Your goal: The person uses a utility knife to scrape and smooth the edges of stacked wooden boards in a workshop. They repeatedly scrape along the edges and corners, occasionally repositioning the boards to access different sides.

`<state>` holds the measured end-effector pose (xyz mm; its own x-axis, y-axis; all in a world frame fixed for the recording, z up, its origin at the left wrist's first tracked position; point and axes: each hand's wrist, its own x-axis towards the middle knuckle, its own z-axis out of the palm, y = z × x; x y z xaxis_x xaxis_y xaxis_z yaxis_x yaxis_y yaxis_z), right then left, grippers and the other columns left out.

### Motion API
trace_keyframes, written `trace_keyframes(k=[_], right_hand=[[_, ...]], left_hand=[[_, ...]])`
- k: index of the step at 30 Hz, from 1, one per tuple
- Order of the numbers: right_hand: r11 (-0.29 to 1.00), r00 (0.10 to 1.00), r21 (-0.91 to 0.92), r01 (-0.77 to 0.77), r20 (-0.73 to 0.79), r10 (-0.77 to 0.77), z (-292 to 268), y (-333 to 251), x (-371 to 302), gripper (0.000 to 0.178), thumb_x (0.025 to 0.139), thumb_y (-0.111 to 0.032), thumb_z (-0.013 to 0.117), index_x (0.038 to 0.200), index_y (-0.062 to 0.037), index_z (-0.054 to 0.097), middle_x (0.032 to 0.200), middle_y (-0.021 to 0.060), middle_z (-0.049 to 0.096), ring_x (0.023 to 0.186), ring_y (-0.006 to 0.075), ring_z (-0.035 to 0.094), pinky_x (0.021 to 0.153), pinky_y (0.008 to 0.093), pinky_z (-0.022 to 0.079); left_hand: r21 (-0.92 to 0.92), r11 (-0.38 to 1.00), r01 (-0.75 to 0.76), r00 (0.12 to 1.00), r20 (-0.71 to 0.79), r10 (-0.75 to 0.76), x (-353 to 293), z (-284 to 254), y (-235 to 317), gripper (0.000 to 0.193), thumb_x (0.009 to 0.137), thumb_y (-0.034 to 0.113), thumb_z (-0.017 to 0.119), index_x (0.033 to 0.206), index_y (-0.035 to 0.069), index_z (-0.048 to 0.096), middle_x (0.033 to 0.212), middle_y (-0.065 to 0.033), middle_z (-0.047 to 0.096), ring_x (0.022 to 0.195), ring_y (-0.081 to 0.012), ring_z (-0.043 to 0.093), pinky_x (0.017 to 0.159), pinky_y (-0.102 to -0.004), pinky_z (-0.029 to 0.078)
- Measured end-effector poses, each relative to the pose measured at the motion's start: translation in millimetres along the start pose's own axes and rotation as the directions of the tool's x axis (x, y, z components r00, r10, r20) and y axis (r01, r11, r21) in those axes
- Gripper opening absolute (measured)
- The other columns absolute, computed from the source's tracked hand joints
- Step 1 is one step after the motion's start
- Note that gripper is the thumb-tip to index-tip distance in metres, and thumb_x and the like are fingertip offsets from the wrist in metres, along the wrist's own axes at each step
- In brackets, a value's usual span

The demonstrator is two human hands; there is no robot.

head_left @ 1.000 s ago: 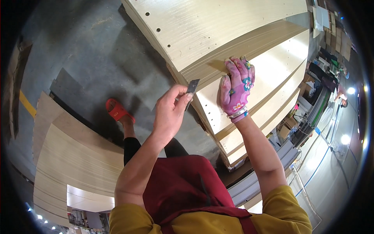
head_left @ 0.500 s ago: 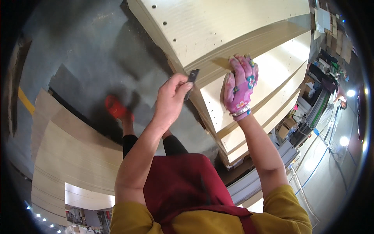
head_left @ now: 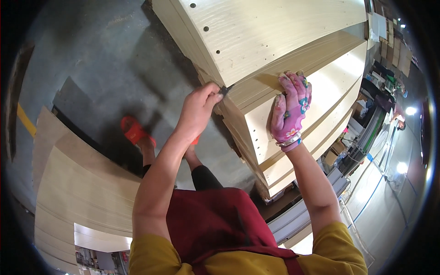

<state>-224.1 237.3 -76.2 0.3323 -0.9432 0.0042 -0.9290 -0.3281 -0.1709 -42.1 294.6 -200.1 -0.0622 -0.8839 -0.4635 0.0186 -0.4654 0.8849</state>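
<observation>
My bare left hand (head_left: 198,106) is closed in a pinch on a small dark flat strip (head_left: 225,90), which looks like a blade. The strip's tip meets the corner of the stacked pale boards, just below the drilled upper board (head_left: 270,32). Most of the strip is hidden by my fingers and the corner. My right hand (head_left: 291,112), in a pink flowered glove, lies with fingers stretched on a lower pale board (head_left: 330,75). That board also has small holes near its left end. Nothing is visible in the right hand.
Grey floor (head_left: 105,55) lies left of the stack, with my red shoe (head_left: 135,130) on it. Another pile of pale boards (head_left: 82,183) stands at lower left. Shelving and boxes (head_left: 337,153) sit at the right, and a person (head_left: 399,120) is farther off.
My left hand has brought the dark strip to the corner of the board stack, where less of it shows. The right hand still rests on the board. The whole view has shifted slightly.
</observation>
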Motion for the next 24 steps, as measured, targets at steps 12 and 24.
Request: trace_keyframes(k=[12, 24], right_hand=[[1.0, 1.0, 0.004, 0.021, 0.011, -0.021, 2, -3, 3, 0.038, 0.079, -0.02, 0.045, 0.11, -0.0011, 0.058, 0.113, 0.0199, 0.055, 0.115, 0.0391, 0.045, 0.105, 0.0513, 0.02], [0.999, 0.999, 0.007, 0.033, 0.009, -0.033, 2, 0, 0, 0.039, 0.08, -0.023, 0.045, 0.11, -0.0015, 0.057, 0.113, 0.019, 0.055, 0.115, 0.0384, 0.045, 0.105, 0.0512, 0.021]], left_hand=[[-0.341, 0.909, 0.238, 0.966, 0.18, -0.185, 0, -12, 11, 0.008, 0.085, 0.006, 0.06, 0.083, -0.001, 0.056, 0.072, 0.0021, 0.056, 0.069, -0.0038, 0.049, 0.065, -0.021, 0.041], [0.157, 0.987, 0.017, 0.998, -0.061, -0.007, 18, -2, -50, 0.013, 0.083, 0.013, 0.061, 0.09, 0.004, 0.057, 0.069, -0.0141, 0.058, 0.062, -0.0278, 0.056, 0.059, -0.037, 0.044]])
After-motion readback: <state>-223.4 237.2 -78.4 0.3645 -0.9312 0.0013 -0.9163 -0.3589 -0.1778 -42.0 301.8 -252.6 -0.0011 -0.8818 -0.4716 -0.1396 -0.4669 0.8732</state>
